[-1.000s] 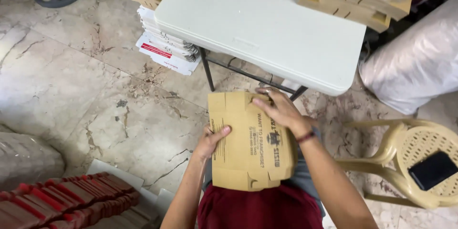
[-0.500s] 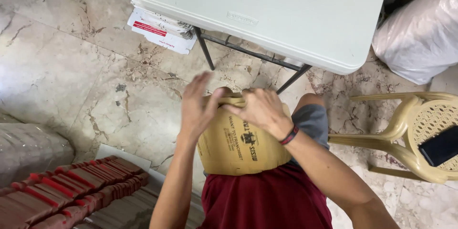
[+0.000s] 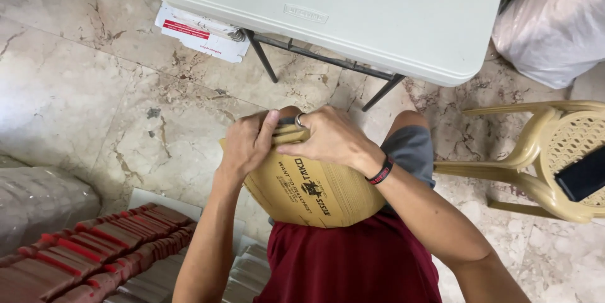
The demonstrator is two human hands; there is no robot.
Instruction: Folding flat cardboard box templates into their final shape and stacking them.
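Your left hand and right hand both sit at the top edge of a stack of flat tan cardboard sheets w/ black print, resting on your lap, just in front of the white folding table. Left fingers are curled over the stack's upper left corner, pinching it. Right hand lies across the top edge, fingers pressed down on the cardboard, thumb side toward the left hand; the two hands touch or nearly touch. There's a ring on the right hand and a dark wristband on the right wrist. The stack bows outward at the bottom, near your red shirt.

Around you: marble floor; white boxes w/ red labels under the table's left end. Bottom left, a row of red-and-brown flat items stands packed together; a clear plastic wrapped bundle sits beside it. To your right, a tan plastic chair w/ a black phone-like slab on its seat. Top right, a pale plastic sack.
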